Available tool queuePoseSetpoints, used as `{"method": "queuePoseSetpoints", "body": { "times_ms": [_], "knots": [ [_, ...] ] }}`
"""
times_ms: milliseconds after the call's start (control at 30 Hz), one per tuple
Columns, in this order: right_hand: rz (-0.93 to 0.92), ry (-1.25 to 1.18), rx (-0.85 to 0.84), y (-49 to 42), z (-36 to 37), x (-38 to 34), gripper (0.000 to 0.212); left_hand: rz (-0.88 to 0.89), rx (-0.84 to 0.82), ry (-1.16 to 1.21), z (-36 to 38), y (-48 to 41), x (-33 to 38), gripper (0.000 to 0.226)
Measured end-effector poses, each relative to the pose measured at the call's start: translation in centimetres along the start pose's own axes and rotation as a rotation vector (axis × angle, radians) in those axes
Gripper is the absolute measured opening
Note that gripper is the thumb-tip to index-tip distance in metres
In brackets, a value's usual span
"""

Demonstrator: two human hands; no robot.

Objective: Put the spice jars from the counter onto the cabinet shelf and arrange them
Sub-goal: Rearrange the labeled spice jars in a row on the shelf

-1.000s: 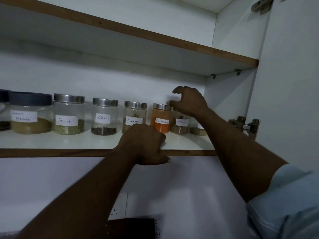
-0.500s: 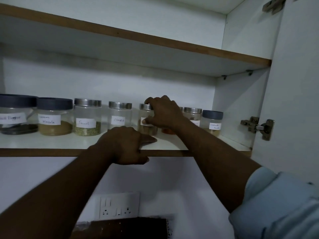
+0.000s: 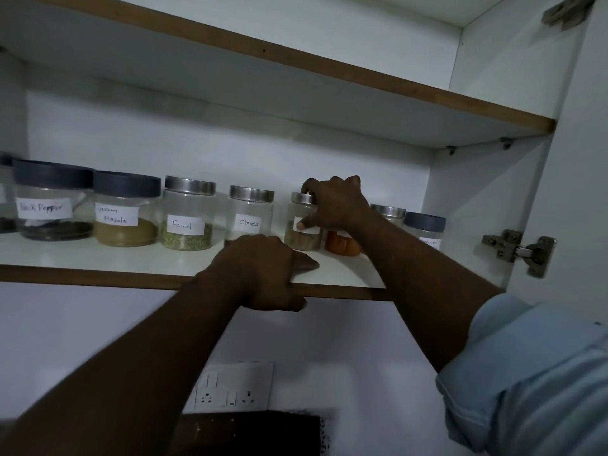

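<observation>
A row of labelled spice jars stands on the white cabinet shelf (image 3: 98, 258): Black Pepper (image 3: 52, 202), Garam Masala (image 3: 125, 210), Fennel (image 3: 187, 213), Cloves (image 3: 250, 210). My right hand (image 3: 335, 202) grips a steel-lidded jar of brown spice (image 3: 301, 232) standing upright on the shelf, fingers over its lid and label. Behind my wrist sit an orange-powder jar (image 3: 342, 245), a steel-lidded jar (image 3: 388, 213) and a dark-lidded jar (image 3: 424, 227). My left hand (image 3: 263, 271) clasps the shelf's front edge, thumb underneath.
An upper shelf (image 3: 329, 70) hangs close above the jars. The open cabinet door (image 3: 579, 192) with its hinge (image 3: 516, 251) is at the right. Below the shelf the wall carries a socket panel (image 3: 232, 386), with a dark object (image 3: 250, 432) beneath it.
My right hand moved left from the far-right jars and closed on the brown-spice jar. The view shifted left, showing more jars on that side. My left hand stayed on the shelf edge.
</observation>
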State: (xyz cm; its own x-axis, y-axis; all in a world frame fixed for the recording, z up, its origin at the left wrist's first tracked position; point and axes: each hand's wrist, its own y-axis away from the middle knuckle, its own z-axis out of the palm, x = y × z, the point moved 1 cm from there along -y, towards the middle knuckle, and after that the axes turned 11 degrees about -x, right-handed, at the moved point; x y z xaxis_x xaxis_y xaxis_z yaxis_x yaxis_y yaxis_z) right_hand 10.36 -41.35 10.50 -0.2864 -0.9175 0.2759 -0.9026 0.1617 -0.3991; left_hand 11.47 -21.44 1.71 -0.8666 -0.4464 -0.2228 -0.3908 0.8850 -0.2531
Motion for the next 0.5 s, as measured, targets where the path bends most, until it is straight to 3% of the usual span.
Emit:
{"method": "queuePoseSetpoints", "body": {
  "times_ms": [400,500],
  "knots": [
    [0.009,-0.038,-0.055,-0.6,-0.8,-0.3,0.077,-0.001,0.042,0.007,0.5,-0.1,-0.6,0.086],
    [0.023,-0.098,-0.025,-0.3,-2.0,-0.2,0.081,-0.005,0.034,-0.005,0.0,-0.2,-0.3,0.095]
  ]
}}
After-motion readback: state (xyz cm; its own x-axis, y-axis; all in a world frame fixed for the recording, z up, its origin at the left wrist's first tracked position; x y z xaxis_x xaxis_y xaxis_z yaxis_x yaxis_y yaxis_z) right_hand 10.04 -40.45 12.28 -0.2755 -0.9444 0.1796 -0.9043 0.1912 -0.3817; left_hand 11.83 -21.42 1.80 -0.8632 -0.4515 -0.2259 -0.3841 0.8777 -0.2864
